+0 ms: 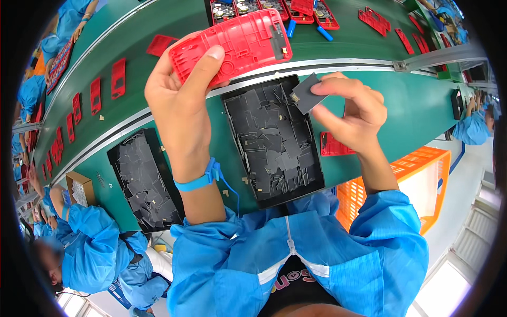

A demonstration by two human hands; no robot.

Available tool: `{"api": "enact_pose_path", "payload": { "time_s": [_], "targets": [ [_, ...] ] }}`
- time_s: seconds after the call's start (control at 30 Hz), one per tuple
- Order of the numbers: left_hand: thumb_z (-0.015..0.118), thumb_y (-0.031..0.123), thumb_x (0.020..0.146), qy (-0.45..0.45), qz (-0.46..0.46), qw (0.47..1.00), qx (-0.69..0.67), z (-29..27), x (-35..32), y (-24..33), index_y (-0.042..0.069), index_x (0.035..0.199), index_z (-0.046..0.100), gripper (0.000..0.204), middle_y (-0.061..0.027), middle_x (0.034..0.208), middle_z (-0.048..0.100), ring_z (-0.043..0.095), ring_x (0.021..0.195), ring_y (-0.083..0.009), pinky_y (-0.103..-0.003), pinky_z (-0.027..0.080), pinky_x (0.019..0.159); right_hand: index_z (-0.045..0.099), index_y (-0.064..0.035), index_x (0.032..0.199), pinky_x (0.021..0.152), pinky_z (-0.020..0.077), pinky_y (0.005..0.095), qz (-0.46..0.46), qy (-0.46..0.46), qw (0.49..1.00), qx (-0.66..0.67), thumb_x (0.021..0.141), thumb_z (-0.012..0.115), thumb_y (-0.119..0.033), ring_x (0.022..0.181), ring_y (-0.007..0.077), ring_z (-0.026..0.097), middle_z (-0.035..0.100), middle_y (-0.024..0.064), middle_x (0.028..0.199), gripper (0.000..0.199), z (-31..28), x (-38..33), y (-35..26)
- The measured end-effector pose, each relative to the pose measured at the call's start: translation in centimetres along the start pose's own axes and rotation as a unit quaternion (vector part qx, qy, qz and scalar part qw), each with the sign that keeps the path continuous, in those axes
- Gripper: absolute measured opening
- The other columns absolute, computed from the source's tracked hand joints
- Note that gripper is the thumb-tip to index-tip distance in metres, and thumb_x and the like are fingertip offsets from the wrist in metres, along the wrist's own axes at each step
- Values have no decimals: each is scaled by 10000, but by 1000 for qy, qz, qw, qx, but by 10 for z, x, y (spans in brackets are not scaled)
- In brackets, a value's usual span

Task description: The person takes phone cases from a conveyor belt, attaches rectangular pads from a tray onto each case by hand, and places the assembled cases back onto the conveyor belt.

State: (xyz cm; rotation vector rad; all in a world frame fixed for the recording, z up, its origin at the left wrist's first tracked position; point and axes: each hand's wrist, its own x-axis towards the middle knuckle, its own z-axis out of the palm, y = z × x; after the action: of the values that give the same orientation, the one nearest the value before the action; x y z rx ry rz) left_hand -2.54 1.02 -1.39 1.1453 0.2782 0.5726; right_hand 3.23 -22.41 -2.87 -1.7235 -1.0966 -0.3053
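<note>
Raised over the far side of the bench, my left hand [185,100] is closed around a red plastic shell [240,47], its ribbed inner side facing up and my thumb lying on it. A dark strip with a small gold contact sits at the shell's right end. My right hand [356,108] pinches a thin dark grey rectangular piece [306,96] with a small gold patch, between thumb and fingers. That piece is above the right edge of a black box [291,194] full of similar thin dark pieces. Another red shell [334,145] lies partly hidden below my right hand.
A second black box [157,150] of dark pieces stands to the left. Beyond the metal rail, a green conveyor [137,63] carries red shells and trays [248,6] of parts. An orange crate [362,198] is at right. A co-worker in blue [92,248] sits at lower left.
</note>
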Motion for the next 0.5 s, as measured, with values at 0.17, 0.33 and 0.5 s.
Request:
{"api": "enact_pose_path", "payload": {
  "time_s": [0.17, 0.33, 0.5],
  "targets": [
    [794, 15, 850, -39, 22, 997, 59, -3, -7, 7, -52, 1153, 698, 325, -94, 1011, 743, 707, 876, -135, -260, 568, 802, 717, 39, 1040, 743, 581, 289, 11, 53, 998, 28, 799, 801, 61, 808, 184, 725, 760, 126, 967, 257, -1, 3, -14],
    [801, -9, 836, -151, -54, 985, 63, 2, -10, 11, -31, 1206, 683, 389, -72, 1045, 725, 685, 942, -127, -265, 547, 848, 657, 37, 1196, 715, 554, 241, 169, 160, 952, 198, 878, 724, 90, 800, 121, 712, 755, 117, 996, 329, 23, 20, -41],
    [756, -4, 890, -60, -31, 998, 2, 15, -12, -2, -85, 1380, 514, 552, -151, 1204, 669, 669, 1072, -215, -327, 520, 981, 709, 5, 1077, 704, 571, 254, 128, 132, 979, 83, 872, 771, 29, 794, 130, 726, 732, 105, 988, 216, 32, 22, -28]
  ]
}}
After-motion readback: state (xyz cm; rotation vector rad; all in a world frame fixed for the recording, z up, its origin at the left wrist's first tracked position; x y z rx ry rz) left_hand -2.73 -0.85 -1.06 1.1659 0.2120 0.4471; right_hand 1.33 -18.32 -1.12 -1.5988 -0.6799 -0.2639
